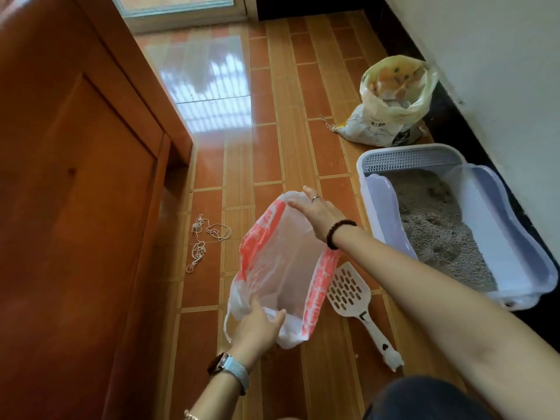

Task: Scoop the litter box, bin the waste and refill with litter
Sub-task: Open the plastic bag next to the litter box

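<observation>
The person is stretching a thin red-and-white plastic bag [281, 268] open between both hands, mouth facing up, low over the tiled floor [272, 101]. My guess is they're prepping it as the waste bag before any scooping, which is why it's hanging so close to the litter box [378, 207].

The left hand [257, 325], the one with the watch, is coming up from below. Its grip is holding the near edge of the bag, fingers curling over a bunch of plastic. The right hand [318, 213] is reaching across with the arm stretched out long from the right, palm down, and its grip is pinching the far rim. So both hands are busy with the bag and nothing else.

The scoop [348, 294] is lying flat on the floor just beside the bag, between it and the box. Its handle is pointing back toward the person, so it's looking like an easy grab. Nobody's touching it.

The box is sitting along the wall with grey litter [436, 225] looking lumpy, so I'm thinking it's not scooped yet. An open litter sack [391, 101] is sitting just beyond it, presumably waiting for the refill. Some loose string [209, 234] is lying off to the left, apart from everything.

That bag is looking flimsy, so I'm expecting it to flop shut once one hand lets go.
</observation>
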`<state>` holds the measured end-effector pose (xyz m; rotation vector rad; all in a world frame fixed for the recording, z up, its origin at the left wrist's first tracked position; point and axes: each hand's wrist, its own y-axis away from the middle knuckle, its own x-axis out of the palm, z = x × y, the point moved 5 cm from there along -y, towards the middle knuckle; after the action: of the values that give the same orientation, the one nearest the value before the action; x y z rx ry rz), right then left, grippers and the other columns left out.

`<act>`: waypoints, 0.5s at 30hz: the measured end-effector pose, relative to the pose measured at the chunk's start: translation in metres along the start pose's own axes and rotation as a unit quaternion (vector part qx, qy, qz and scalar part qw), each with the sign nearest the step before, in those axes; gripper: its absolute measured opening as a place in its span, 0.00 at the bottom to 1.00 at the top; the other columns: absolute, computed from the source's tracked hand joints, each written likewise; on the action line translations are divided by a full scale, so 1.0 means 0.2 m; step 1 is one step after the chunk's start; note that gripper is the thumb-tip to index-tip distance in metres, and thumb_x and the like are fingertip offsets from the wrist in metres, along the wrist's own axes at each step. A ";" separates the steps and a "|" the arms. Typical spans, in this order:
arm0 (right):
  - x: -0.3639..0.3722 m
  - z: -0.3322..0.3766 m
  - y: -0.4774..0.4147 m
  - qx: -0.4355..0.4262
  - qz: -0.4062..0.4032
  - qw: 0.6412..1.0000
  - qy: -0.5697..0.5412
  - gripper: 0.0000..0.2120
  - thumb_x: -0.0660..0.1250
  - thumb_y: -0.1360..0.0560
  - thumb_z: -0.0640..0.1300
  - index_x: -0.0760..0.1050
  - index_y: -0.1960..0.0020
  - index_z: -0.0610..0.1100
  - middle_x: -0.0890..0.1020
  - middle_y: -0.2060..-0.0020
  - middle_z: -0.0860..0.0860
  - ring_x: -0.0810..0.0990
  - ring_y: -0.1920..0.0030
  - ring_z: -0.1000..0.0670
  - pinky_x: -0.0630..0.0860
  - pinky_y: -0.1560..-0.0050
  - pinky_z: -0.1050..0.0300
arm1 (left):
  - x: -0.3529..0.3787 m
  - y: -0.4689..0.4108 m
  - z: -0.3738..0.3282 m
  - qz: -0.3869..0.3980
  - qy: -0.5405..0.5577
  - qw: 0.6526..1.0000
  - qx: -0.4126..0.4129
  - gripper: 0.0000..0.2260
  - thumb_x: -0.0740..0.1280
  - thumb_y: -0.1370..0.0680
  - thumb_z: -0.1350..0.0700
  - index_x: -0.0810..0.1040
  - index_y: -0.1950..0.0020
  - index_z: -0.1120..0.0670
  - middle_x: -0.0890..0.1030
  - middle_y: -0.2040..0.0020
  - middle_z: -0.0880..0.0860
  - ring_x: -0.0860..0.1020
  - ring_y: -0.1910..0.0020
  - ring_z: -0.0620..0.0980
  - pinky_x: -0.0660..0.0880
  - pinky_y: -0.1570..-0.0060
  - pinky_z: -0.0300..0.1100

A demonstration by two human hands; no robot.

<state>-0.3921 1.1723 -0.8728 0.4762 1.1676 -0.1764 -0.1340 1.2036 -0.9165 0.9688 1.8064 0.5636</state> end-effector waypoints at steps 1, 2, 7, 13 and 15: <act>0.01 0.01 -0.01 -0.012 -0.012 1.000 0.025 0.39 0.65 0.29 0.29 0.55 0.29 0.60 0.53 0.24 0.45 0.71 0.36 0.39 0.73 0.39 0.48 | 0.00 0.01 0.00 0.012 -0.009 1.000 0.001 0.37 0.59 0.25 0.36 0.44 0.23 0.45 0.84 0.59 0.55 0.83 0.64 0.55 0.81 0.59 0.53; 0.01 0.02 -0.01 -0.012 -0.024 0.999 0.033 0.40 0.67 0.30 0.29 0.57 0.29 0.59 0.50 0.24 0.45 0.67 0.33 0.38 0.69 0.34 0.47 | -0.01 0.02 0.00 0.022 -0.031 0.999 0.005 0.37 0.57 0.27 0.33 0.45 0.23 0.42 0.84 0.55 0.56 0.83 0.62 0.56 0.81 0.57 0.54; -0.04 -0.01 0.14 0.038 -0.122 0.991 -0.040 0.34 0.72 0.31 0.45 0.62 0.28 0.52 0.53 0.25 0.42 0.56 0.26 0.41 0.57 0.28 0.46 | -0.23 0.15 -0.07 -0.135 -0.189 0.969 0.082 0.27 0.46 0.28 0.28 0.63 0.31 0.34 0.84 0.51 0.46 0.82 0.60 0.48 0.78 0.54 0.44; 0.11 0.07 0.41 -0.038 -0.082 0.993 -0.071 0.17 0.63 0.26 0.57 0.74 0.41 0.51 0.70 0.33 0.47 0.59 0.27 0.45 0.58 0.29 0.40 | -0.37 0.11 -0.14 -0.174 -0.207 0.908 0.318 0.24 0.74 0.32 0.42 0.73 0.38 0.43 0.69 0.46 0.44 0.70 0.47 0.44 0.74 0.52 0.38; 0.19 0.16 0.48 -0.138 -0.058 0.988 -0.032 0.21 0.55 0.26 0.61 0.78 0.45 0.50 0.76 0.37 0.49 0.63 0.28 0.46 0.58 0.29 0.39 | -0.33 0.03 -0.08 -0.073 -0.232 0.911 0.333 0.28 0.77 0.34 0.48 0.74 0.36 0.46 0.69 0.41 0.45 0.68 0.41 0.43 0.72 0.45 0.37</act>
<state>-0.3149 1.2466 -0.8719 0.1583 1.1374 -0.1274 -0.1331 1.1542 -0.8694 1.2688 1.6198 -0.3958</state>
